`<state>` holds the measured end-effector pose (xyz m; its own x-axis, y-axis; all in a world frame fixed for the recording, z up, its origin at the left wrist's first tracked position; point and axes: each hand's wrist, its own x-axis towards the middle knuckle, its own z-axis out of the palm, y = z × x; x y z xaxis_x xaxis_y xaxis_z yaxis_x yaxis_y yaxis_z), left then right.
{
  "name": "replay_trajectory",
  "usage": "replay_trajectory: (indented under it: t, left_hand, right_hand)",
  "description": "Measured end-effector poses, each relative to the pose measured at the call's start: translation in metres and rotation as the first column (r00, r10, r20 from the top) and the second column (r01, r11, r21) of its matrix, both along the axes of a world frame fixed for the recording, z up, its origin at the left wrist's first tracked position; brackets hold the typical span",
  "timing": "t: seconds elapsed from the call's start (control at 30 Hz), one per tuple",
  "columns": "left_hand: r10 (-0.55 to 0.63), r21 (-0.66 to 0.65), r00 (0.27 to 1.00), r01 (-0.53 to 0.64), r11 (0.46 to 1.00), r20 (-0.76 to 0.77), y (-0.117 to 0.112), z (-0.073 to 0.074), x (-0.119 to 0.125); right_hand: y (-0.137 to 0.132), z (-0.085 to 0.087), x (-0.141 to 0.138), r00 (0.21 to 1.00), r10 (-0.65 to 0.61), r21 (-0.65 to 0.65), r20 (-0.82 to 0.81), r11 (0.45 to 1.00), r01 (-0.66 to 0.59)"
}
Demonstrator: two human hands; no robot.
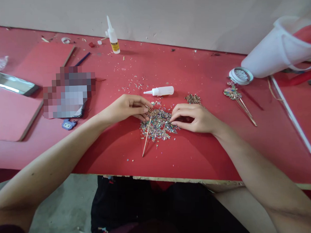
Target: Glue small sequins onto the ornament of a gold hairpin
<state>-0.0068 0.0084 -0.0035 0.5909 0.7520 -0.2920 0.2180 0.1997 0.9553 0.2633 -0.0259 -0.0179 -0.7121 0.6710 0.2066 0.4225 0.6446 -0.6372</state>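
Note:
A pile of tiny coloured chips [159, 127] lies on the red table [192, 152]. My left hand [127, 107] pinches the ornate metal head of a gold hairpin [147, 135], whose prongs point toward me across the pile. My right hand [193, 118] rests at the pile's right edge, fingers curled and pinched together over the chips; what they hold is too small to make out. A white glue bottle [160, 91] lies on its side just beyond the pile.
A bare gold ornament [193, 99] lies behind my right hand. A decorated hairpin [238, 100], a round lid [241, 75] and a white bag [275, 51] are at right. An upright glue bottle [113, 38], red boards [15, 114] and a metal tray [13, 84] stand left.

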Motion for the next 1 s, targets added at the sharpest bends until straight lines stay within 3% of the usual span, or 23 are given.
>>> replay_trajectory:
  t: [1.0]
  left_hand:
    - [-0.003,0.003,1.000,0.003,1.000,-0.005,0.0017,-0.0020,-0.0009]
  right_hand:
    - [-0.0012,0.0001,-0.0025,1.000,-0.008,0.018,-0.003,1.000,0.008]
